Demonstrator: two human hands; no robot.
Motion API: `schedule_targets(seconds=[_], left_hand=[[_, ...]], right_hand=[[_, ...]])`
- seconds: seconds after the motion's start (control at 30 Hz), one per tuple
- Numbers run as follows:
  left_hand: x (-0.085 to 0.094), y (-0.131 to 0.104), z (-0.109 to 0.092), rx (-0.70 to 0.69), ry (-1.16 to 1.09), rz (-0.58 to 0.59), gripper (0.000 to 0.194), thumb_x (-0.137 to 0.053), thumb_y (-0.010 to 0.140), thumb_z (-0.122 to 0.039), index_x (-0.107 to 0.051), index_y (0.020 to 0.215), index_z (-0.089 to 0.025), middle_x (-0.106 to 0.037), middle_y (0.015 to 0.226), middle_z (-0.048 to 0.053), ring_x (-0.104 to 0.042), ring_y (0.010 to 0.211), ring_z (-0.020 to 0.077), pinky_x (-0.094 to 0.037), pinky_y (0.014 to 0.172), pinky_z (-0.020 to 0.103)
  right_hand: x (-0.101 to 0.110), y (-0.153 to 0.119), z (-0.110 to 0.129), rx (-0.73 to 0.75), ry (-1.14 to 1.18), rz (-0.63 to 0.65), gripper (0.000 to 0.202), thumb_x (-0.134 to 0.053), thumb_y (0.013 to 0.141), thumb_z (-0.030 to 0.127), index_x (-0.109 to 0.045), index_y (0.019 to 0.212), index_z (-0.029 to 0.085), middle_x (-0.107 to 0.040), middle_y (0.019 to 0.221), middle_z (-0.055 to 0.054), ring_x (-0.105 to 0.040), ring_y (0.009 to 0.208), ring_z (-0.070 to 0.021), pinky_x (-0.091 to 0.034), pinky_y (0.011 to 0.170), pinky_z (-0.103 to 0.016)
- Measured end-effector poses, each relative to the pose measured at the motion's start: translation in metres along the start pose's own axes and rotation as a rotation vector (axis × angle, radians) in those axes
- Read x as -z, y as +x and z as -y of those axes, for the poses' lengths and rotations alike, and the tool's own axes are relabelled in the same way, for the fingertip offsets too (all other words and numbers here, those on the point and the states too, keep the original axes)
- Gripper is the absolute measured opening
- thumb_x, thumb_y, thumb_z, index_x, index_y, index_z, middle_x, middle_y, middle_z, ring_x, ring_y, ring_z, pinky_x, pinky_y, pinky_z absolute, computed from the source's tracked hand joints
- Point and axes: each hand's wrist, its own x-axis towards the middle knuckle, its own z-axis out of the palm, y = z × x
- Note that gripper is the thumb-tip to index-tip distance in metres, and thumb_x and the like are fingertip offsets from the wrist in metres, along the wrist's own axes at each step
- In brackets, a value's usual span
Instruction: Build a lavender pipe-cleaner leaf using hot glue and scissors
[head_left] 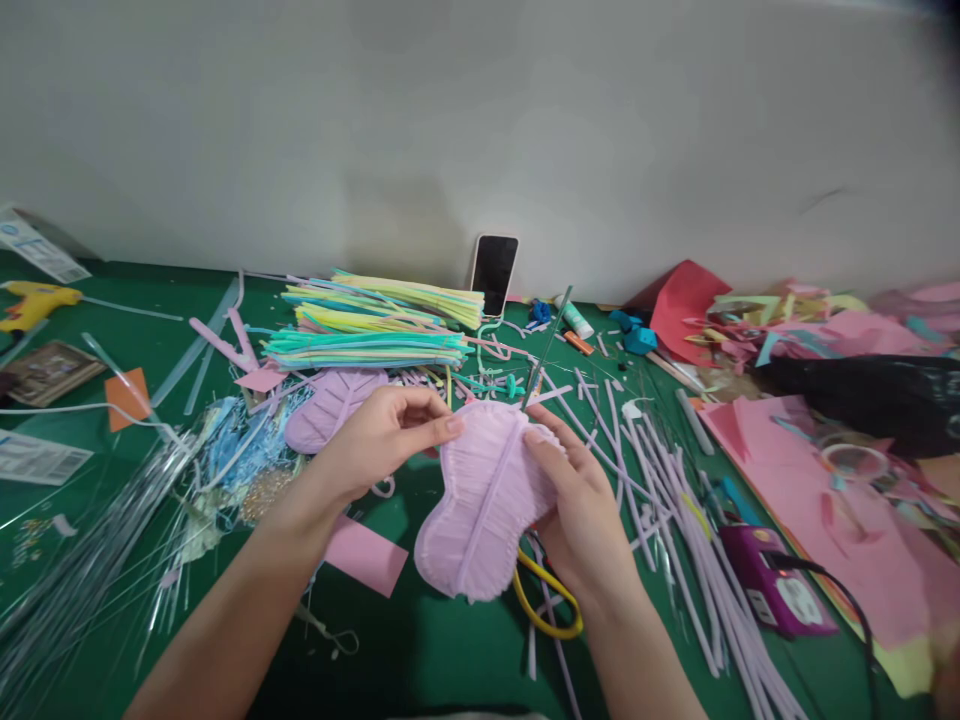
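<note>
A lilac butterfly-wing or leaf-like piece (480, 510), ribbed and with a central vein, is held up over the green table between my two hands. My left hand (397, 430) pinches its upper left edge between thumb and fingers. On the other side, my right hand (574, 490) grips the right edge, thumb on the front and fingers behind. A thin dark green stem (547, 345) rises from the top of the piece. Behind my left hand lies a similar lilac piece (337, 405). Yellow-handled scissors (559, 630) show below my right hand, their blades hidden.
Bundles of pastel pipe cleaners (367, 348) lie at the back, near a phone (495, 272) leaning on the wall. Loose lilac pipe cleaners (690, 550) and a purple device (772, 580) are on the right. Thin wires (97, 550) and a yellow glue gun (37, 303) are left.
</note>
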Motion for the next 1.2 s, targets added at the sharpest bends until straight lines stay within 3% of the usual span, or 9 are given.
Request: schedule_targets(seconds=[0.1, 0.2, 0.27, 0.47, 0.7, 0.9, 1.0, 1.07, 1.2], left_hand=[[0.001, 0.002, 0.004, 0.001, -0.059, 0.006, 0.041, -0.072, 0.073, -0.057, -0.069, 0.067, -0.016, -0.067, 0.068, 0.002, -0.061, 0.065, 0.0150, -0.049, 0.062, 0.025], [0.004, 0.001, 0.006, 0.044, -0.135, 0.086, 0.057, -0.055, 0.082, -0.068, -0.073, 0.075, -0.015, -0.073, 0.077, 0.009, -0.066, 0.070, 0.0184, -0.052, 0.062, 0.027], [0.006, 0.001, 0.007, 0.071, -0.114, 0.126, 0.055, -0.058, 0.081, -0.067, -0.075, 0.079, -0.014, -0.075, 0.081, 0.011, -0.067, 0.071, 0.0189, -0.053, 0.062, 0.028], [0.009, 0.000, 0.008, 0.046, -0.032, 0.029, 0.051, -0.056, 0.084, -0.063, -0.072, 0.084, -0.015, -0.075, 0.091, 0.011, -0.068, 0.077, 0.0195, -0.052, 0.063, 0.028], [0.009, -0.001, 0.000, -0.035, -0.007, -0.143, 0.029, -0.068, 0.081, -0.043, -0.057, 0.068, -0.019, -0.059, 0.059, -0.003, -0.059, 0.058, 0.0134, -0.049, 0.060, 0.026], [0.009, -0.001, -0.001, -0.088, 0.022, -0.148, 0.047, -0.056, 0.089, -0.043, -0.049, 0.049, -0.019, -0.048, 0.045, -0.002, -0.053, 0.048, 0.0118, -0.044, 0.055, 0.026], [0.004, -0.002, -0.001, -0.105, 0.028, -0.107, 0.035, -0.065, 0.084, -0.048, -0.066, 0.068, -0.018, -0.068, 0.069, 0.002, -0.063, 0.068, 0.0157, -0.050, 0.067, 0.027], [-0.001, -0.002, -0.001, -0.108, -0.002, -0.061, 0.029, -0.072, 0.079, -0.046, -0.072, 0.084, -0.018, -0.073, 0.089, 0.005, -0.066, 0.086, 0.0194, -0.051, 0.077, 0.029], [-0.008, 0.001, 0.001, -0.065, -0.078, -0.073, 0.025, -0.077, 0.074, -0.040, -0.071, 0.084, -0.018, -0.071, 0.086, 0.003, -0.064, 0.083, 0.0179, -0.051, 0.074, 0.028]], right_hand=[[0.004, 0.001, 0.000, 0.031, -0.002, -0.010, 0.053, -0.081, 0.068, 0.041, -0.065, 0.115, 0.025, -0.070, 0.084, 0.000, -0.061, 0.066, -0.0160, -0.045, 0.058, -0.026], [0.006, 0.002, 0.000, 0.054, 0.002, -0.034, 0.050, -0.082, 0.068, 0.039, -0.066, 0.114, 0.025, -0.071, 0.085, 0.000, -0.060, 0.065, -0.0153, -0.044, 0.056, -0.025], [0.006, 0.002, 0.000, 0.057, 0.014, -0.040, 0.049, -0.082, 0.068, 0.038, -0.066, 0.112, 0.025, -0.071, 0.089, -0.001, -0.061, 0.067, -0.0153, -0.045, 0.057, -0.025], [0.005, 0.002, 0.000, 0.061, 0.016, -0.057, 0.051, -0.082, 0.068, 0.039, -0.066, 0.114, 0.025, -0.072, 0.093, -0.002, -0.063, 0.071, -0.0163, -0.047, 0.060, -0.026], [0.008, 0.003, 0.002, 0.077, 0.005, -0.056, 0.048, -0.081, 0.069, 0.038, -0.067, 0.114, 0.026, -0.071, 0.089, 0.000, -0.061, 0.067, -0.0146, -0.046, 0.059, -0.026], [0.009, 0.003, 0.001, 0.064, 0.033, -0.053, 0.046, -0.082, 0.069, 0.036, -0.069, 0.112, 0.026, -0.069, 0.083, 0.002, -0.056, 0.060, -0.0112, -0.044, 0.055, -0.023], [0.007, 0.002, 0.000, 0.062, 0.033, -0.044, 0.047, -0.082, 0.069, 0.037, -0.068, 0.112, 0.026, -0.070, 0.085, 0.001, -0.056, 0.060, -0.0119, -0.044, 0.054, -0.024], [0.005, 0.002, 0.000, 0.064, 0.023, -0.036, 0.047, -0.082, 0.069, 0.038, -0.067, 0.113, 0.026, -0.070, 0.087, 0.001, -0.057, 0.060, -0.0128, -0.043, 0.053, -0.024], [0.002, 0.000, -0.001, 0.087, 0.001, -0.023, 0.045, -0.081, 0.070, 0.038, -0.067, 0.112, 0.028, -0.070, 0.092, 0.000, -0.059, 0.065, -0.0134, -0.045, 0.056, -0.024]])
